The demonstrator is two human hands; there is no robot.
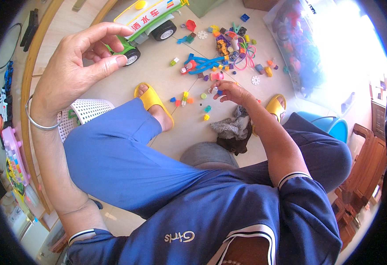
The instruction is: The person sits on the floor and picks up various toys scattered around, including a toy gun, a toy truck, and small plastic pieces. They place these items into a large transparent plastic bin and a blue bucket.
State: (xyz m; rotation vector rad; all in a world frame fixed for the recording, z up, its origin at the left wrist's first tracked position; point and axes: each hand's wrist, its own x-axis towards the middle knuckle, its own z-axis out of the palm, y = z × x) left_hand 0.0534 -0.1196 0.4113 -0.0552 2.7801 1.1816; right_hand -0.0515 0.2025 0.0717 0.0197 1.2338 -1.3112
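Note:
My left hand [77,63] is raised at the left, a silver bangle on its wrist. Its thumb and fingers are curved apart with nothing between them. Behind the fingertips stands a green and white toy tanker truck [153,16] with writing on its side. Lower and further right, my right hand [231,92] reaches towards the floor. A small blue block [219,92] shows between its bent fingers, partly hidden by them. Just beyond that hand lies a pink toy piece [217,76]. Blue ribbed tubes [206,63] and a toy yellow excavator [222,48] are further off.
Several loose blocks [184,99] lie between my yellow slippers [155,102]. A clear plastic bin [291,56] of toys stands at the right, near a blue bucket [335,127]. A white perforated basket [92,107] is by my left knee. Grey fluffy cloth [231,126] lies below my right forearm.

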